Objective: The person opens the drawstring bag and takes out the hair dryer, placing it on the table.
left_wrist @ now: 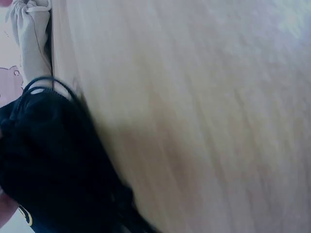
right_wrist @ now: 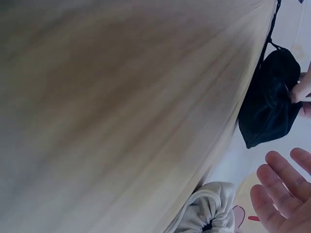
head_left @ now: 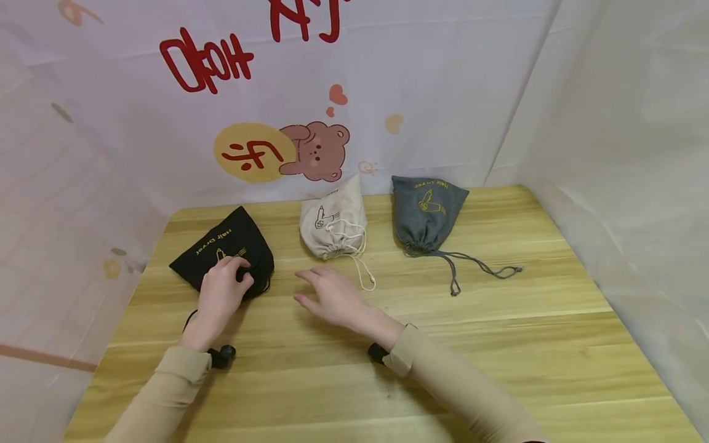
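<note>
At the left of the table in the head view lies a black drawstring bag (head_left: 252, 240) printed "Hair Dryer" in yellow. My left hand (head_left: 221, 288) is on it, thumb and fingers pinching its cloth; the right wrist view shows the creased bag (right_wrist: 267, 107) at those fingers. Only a sliver of that hand appears in the left wrist view, where the bag (left_wrist: 53, 160) fills the lower left with its cord looped on top. My right hand (head_left: 335, 298) hovers with extended fingers, holding nothing, between the black bag and a cream drawstring bag (head_left: 343, 209).
A grey drawstring bag (head_left: 423, 215) lies at the back right, its two cords (head_left: 476, 259) trailing over the wooden table (head_left: 498, 357). Behind the table hangs a white printed cloth (head_left: 432, 80) with a bear. Pale cloth walls (head_left: 626, 154) flank both sides.
</note>
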Available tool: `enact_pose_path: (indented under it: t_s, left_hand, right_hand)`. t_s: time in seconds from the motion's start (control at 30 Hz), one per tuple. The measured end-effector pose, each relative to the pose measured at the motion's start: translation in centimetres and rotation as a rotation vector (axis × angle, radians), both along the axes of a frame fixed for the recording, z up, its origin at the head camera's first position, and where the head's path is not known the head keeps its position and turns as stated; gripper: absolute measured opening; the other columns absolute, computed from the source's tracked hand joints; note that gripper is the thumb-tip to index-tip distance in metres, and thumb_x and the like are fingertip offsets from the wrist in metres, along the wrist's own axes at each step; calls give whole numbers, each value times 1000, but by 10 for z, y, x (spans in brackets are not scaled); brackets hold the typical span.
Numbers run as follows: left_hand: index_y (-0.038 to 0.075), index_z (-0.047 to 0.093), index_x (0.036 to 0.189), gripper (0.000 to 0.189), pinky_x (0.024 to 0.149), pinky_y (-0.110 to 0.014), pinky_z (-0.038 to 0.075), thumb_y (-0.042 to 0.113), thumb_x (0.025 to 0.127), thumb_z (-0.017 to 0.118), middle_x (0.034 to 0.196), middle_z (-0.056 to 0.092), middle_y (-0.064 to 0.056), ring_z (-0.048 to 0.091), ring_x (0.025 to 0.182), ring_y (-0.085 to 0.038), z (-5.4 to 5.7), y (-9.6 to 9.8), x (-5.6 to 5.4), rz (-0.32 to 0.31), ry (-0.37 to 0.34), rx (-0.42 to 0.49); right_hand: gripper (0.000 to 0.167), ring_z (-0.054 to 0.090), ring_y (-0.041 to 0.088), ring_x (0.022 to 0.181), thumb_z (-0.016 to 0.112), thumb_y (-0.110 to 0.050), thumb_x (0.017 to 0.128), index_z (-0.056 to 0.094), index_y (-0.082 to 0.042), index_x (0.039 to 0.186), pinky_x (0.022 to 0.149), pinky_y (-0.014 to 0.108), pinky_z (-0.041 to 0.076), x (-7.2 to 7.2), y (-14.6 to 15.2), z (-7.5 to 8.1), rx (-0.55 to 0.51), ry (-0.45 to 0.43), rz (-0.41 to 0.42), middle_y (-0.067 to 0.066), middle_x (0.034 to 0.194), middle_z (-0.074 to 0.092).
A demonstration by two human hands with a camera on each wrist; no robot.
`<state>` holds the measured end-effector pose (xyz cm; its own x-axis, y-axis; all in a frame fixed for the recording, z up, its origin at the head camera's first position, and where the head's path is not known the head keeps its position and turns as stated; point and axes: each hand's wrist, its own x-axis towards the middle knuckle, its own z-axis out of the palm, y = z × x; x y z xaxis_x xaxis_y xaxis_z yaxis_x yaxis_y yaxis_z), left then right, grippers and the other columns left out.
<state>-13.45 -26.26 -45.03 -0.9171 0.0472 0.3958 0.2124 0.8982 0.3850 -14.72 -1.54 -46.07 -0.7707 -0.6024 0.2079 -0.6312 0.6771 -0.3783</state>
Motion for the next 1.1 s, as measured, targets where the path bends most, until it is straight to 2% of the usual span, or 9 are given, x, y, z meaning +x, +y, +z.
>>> enact_pose_path:
  t_s: [0.17, 0.33, 0.53, 0.73, 0.93, 1.1]
  left_hand:
    - [-5, 73, 103, 13, 81, -60, 59, -5, 90, 73, 106, 73, -29, 73, 92, -48, 4, 3, 2, -15, -75, -2]
    - [-5, 72, 105, 16, 82, -60, 60, -6, 89, 73, 108, 74, -29, 73, 92, -48, 2, 7, 3, -11, -77, 7]
    - [-5, 74, 104, 15, 82, -57, 61, -6, 88, 73, 105, 75, -26, 75, 93, -44, 0, 21, 5, -57, -56, 33]
    - [-3, 74, 101, 16, 78, -54, 62, -7, 86, 74, 103, 75, -23, 76, 88, -41, -2, 39, 8, -91, -49, 47]
    - [-1, 73, 101, 16, 78, -54, 61, -5, 85, 76, 102, 74, -22, 74, 90, -40, -4, 50, 10, -55, -78, 55]
    - [-1, 72, 101, 17, 76, -55, 60, -5, 85, 78, 101, 73, -22, 73, 88, -40, -4, 57, 12, -33, -87, 49]
  right_hand:
    - [49, 72, 21, 119, 67, -41, 103, 65, -11, 142, 103, 36, 59, -3, -9, -2, -20, -14, 7, 6, 129, 75]
    - [49, 72, 22, 119, 68, -39, 102, 65, -10, 142, 103, 36, 59, -4, -14, -1, -42, -39, 1, 8, 131, 74]
    - [53, 69, 26, 128, 68, -39, 102, 62, -6, 144, 109, 40, 57, -7, -16, 0, -67, -91, -31, 12, 140, 70]
    - [55, 67, 27, 133, 69, -37, 102, 61, -4, 145, 113, 40, 54, -10, -12, -2, -86, -157, -54, 13, 142, 69]
    - [55, 67, 29, 133, 73, -34, 100, 62, -3, 144, 113, 41, 54, -11, -1, -3, -83, -156, -61, 14, 143, 69]
    - [53, 69, 33, 127, 74, -32, 98, 65, 1, 139, 109, 44, 56, -8, 5, -4, -76, -121, -63, 17, 136, 72]
